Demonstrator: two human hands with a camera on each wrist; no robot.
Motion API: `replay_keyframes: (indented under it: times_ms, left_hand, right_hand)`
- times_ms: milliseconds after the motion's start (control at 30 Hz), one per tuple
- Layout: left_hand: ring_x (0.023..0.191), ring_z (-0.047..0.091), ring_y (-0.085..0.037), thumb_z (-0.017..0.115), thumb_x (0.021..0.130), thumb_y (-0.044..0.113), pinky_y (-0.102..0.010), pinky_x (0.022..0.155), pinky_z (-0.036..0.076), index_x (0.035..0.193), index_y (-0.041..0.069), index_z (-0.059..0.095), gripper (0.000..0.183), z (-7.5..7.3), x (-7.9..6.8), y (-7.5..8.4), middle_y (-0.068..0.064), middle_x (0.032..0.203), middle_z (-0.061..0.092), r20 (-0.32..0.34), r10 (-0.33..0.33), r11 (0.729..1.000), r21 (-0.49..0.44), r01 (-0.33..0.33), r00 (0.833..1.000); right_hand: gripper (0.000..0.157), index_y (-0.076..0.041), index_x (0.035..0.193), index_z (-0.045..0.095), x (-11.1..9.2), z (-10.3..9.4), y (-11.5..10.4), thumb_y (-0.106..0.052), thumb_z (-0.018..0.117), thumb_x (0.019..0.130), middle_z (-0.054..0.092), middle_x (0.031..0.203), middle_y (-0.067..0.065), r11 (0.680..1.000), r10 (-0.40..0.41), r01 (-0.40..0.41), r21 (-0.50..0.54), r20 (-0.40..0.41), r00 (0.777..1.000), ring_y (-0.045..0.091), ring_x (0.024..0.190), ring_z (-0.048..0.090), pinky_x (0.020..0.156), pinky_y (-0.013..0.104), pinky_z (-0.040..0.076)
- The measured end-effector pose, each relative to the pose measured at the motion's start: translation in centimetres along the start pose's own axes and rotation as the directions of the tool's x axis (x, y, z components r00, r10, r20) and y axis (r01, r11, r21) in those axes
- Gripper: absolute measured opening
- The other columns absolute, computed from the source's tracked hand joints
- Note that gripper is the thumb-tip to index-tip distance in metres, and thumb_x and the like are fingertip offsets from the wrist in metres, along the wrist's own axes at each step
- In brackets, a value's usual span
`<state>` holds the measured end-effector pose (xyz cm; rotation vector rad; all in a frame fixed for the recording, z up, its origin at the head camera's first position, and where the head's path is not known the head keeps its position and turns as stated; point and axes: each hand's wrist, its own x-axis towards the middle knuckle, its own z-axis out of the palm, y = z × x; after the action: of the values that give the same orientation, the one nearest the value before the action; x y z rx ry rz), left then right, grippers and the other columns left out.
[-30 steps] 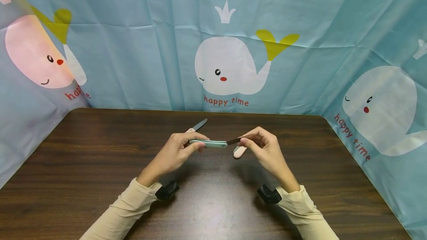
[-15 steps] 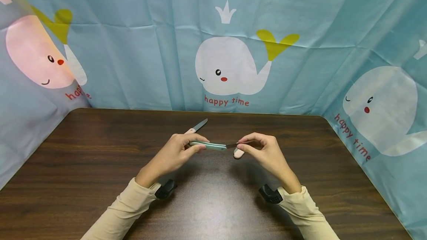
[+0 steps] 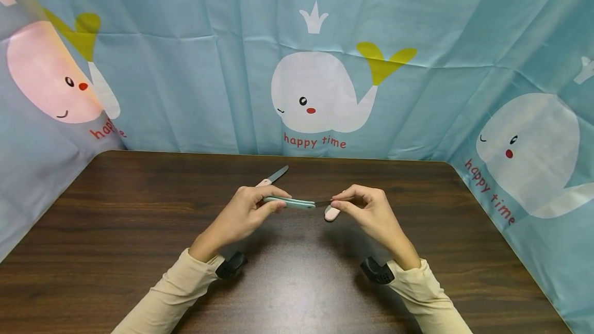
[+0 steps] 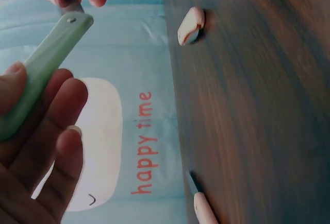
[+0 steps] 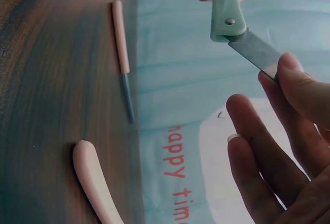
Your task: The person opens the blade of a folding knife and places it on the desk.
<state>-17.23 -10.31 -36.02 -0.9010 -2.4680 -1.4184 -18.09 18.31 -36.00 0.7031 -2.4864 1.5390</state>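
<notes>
plainly, the left hand (image 3: 242, 214) grips the green knife (image 3: 299, 203) by its handle (image 4: 49, 59). the right hand (image 3: 366, 211) pinches the blade (image 5: 255, 53), clear of the handle.

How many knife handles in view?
3: green handle in left hand; pink handle with blade on table beyond it; second pink handle beyond right hand, partly hidden in head view.

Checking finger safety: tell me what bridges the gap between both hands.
Head and right wrist views show the green knife spanning them: left hand holding its handle, right hand pinching its blade.
</notes>
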Motion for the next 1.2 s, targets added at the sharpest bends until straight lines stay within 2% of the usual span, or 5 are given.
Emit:
replay_keyframes:
  times_ms: [200, 300, 633, 1000, 1200]
  left_hand:
    - [0.063, 0.052, -0.002, 0.069, 0.092, 0.011, -0.019, 0.055, 0.041, 0.107, 0.013, 0.075, 0.016, 0.28, -0.02, 0.15, -0.002, 0.082, 0.069, -0.060, 0.006, 0.998, -0.066, -0.010, 0.998]
    - [0.071, 0.062, -0.003, 0.068, 0.093, 0.010, -0.021, 0.059, 0.047, 0.108, 0.012, 0.074, 0.016, 0.33, -0.02, 0.27, -0.005, 0.087, 0.073, -0.070, -0.009, 0.994, -0.112, 0.001, 0.997]
    - [0.083, 0.073, -0.014, 0.063, 0.095, 0.004, -0.027, 0.078, 0.058, 0.113, 0.001, 0.070, 0.020, 0.16, 0.03, 0.52, -0.016, 0.092, 0.074, -0.087, -0.012, 0.970, -0.242, -0.010, 0.996]
    - [0.071, 0.064, -0.004, 0.070, 0.092, 0.011, -0.021, 0.058, 0.045, 0.113, 0.012, 0.073, 0.022, -0.20, 0.08, 0.52, -0.009, 0.090, 0.075, -0.031, -0.131, 0.979, -0.159, 0.124, 0.991]
    - [0.059, 0.051, -0.003, 0.073, 0.090, 0.014, -0.020, 0.054, 0.040, 0.109, 0.014, 0.074, 0.019, -0.02, 0.20, 0.11, -0.001, 0.088, 0.072, -0.035, -0.109, 0.990, -0.097, 0.105, 0.993]
  right_hand:
    - [0.005, -0.006, 0.091, 0.075, 0.09, -0.41, 0.02, -0.004, 0.075, 0.086, 0.076, 0.092, 0.013, 0.998, -0.027, 0.028, 0.054, -0.022, 0.999, 0.005, 0.077, 0.069, 0.064, 0.022, 0.051]
    - [0.006, -0.001, 0.092, 0.074, 0.13, -0.47, 0.07, -0.003, 0.074, 0.086, 0.077, 0.091, 0.011, 0.996, -0.020, 0.023, 0.088, -0.031, 0.999, 0.004, 0.077, 0.069, 0.063, 0.021, 0.051]
    - [0.018, 0.019, 0.098, 0.064, 0.19, -0.17, 0.35, 0.004, 0.068, 0.089, 0.075, 0.086, -0.016, 0.962, -0.047, 0.050, 0.267, -0.017, 0.999, 0.002, 0.080, 0.072, 0.075, 0.019, 0.056]
    - [0.013, 0.001, 0.100, 0.072, 0.12, -0.35, -0.10, -0.005, 0.073, 0.088, 0.074, 0.088, -0.013, 0.989, 0.051, -0.044, 0.138, -0.043, 0.998, 0.007, 0.076, 0.070, 0.071, 0.023, 0.053]
    - [0.014, -0.004, 0.100, 0.073, 0.15, -0.44, 0.07, -0.010, 0.074, 0.088, 0.075, 0.092, 0.000, 0.993, 0.074, -0.070, 0.100, -0.041, 0.996, 0.007, 0.075, 0.068, 0.068, 0.023, 0.052]
